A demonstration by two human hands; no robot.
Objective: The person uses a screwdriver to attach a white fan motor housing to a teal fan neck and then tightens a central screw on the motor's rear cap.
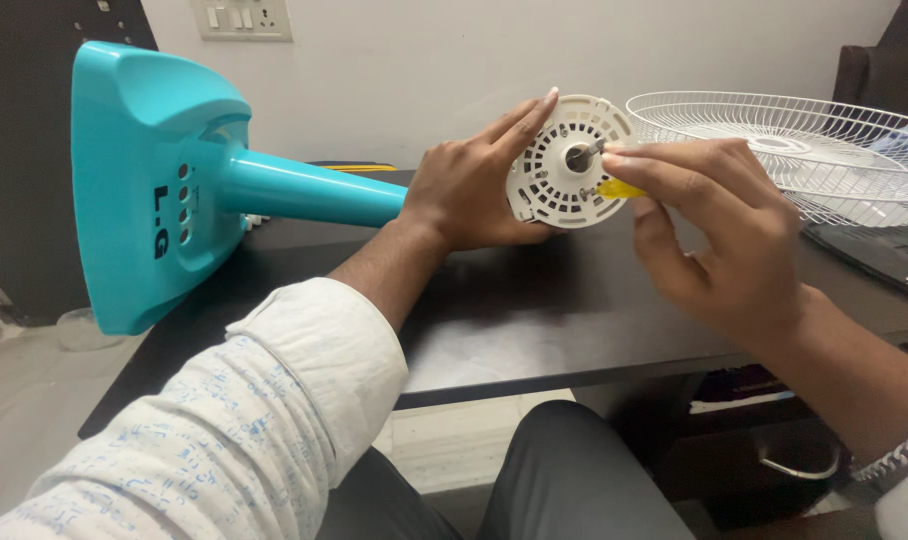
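The left hand [469, 190] has its grip clamped on the white round fan motor face [564, 165], whose back is hidden behind the hand. The right hand [719, 235] pinches a small yellow tool [619, 188], mostly covered by fingers, near the metal shaft [584, 154]. The teal fan stand [164, 180] lies on the dark counter [534, 310]; the white wire guard [804, 150] is cut off at the right

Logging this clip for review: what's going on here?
A person has a teal table fan lying on its side on a dark table. The left hand steadies the white round motor face, while the right hand holds a small yellow piece at the metal shaft. A white wire fan guard lies on the table to the right.
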